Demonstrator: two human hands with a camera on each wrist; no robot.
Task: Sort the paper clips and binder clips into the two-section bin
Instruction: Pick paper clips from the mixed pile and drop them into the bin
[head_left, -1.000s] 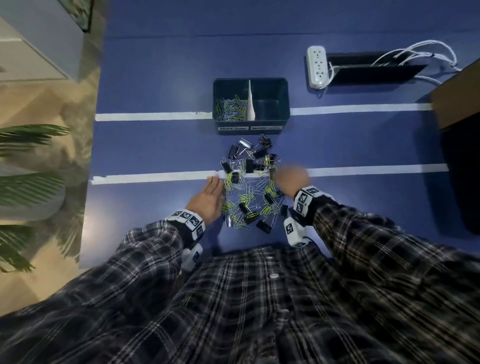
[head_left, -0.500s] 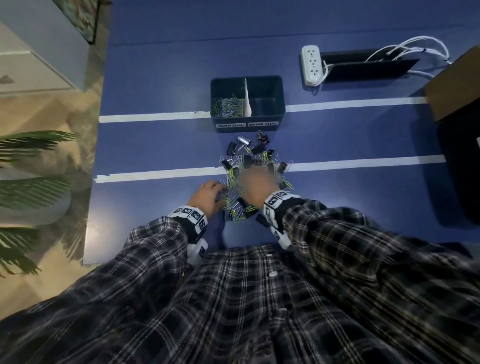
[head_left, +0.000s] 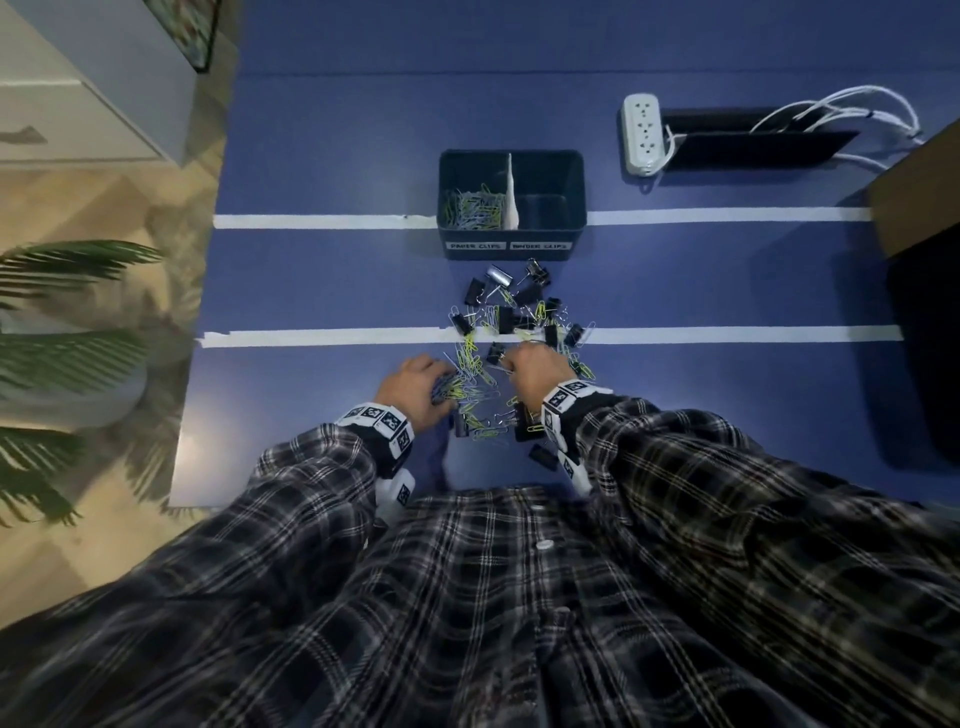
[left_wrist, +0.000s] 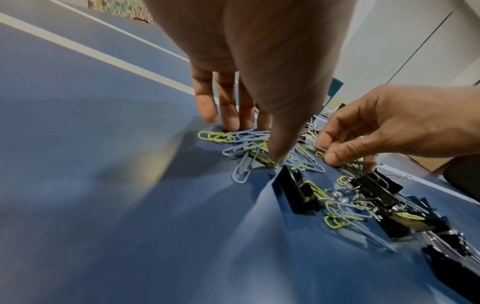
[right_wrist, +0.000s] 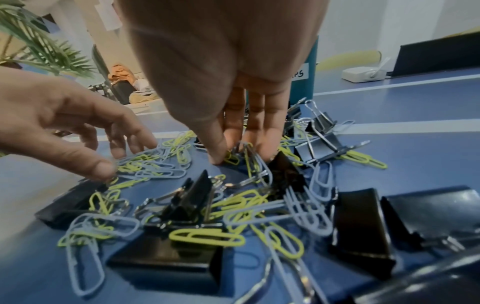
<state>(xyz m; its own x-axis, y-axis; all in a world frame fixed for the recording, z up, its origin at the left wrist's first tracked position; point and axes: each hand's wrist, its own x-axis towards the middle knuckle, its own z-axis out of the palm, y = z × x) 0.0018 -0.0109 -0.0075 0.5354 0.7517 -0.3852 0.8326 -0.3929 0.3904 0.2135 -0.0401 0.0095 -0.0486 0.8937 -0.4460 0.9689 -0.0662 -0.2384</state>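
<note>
Head view: right hand (head_left: 535, 371) moved left into clip pile (head_left: 511, 338), grip wide; left hand (head_left: 415, 387) too.

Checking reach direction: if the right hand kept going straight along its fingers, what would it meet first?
The right hand points toward the bin; black binder clips in the pile likely come first, though depth is unclear.

Between the mixed pile of clips (head_left: 511, 358) and the two-section bin (head_left: 511, 200) there is only a narrow strip of bare blue worktop (head_left: 322, 280), with stray binder clips (head_left: 498, 278) lying in it just short of the bin's front wall. Left of the pile the worktop lies open out to its edge. To the right it runs open as well, until the power strip (head_left: 642, 134) and its white cables (head_left: 841, 111) at the far side and a brown box (head_left: 917, 202) at the right edge.
</note>
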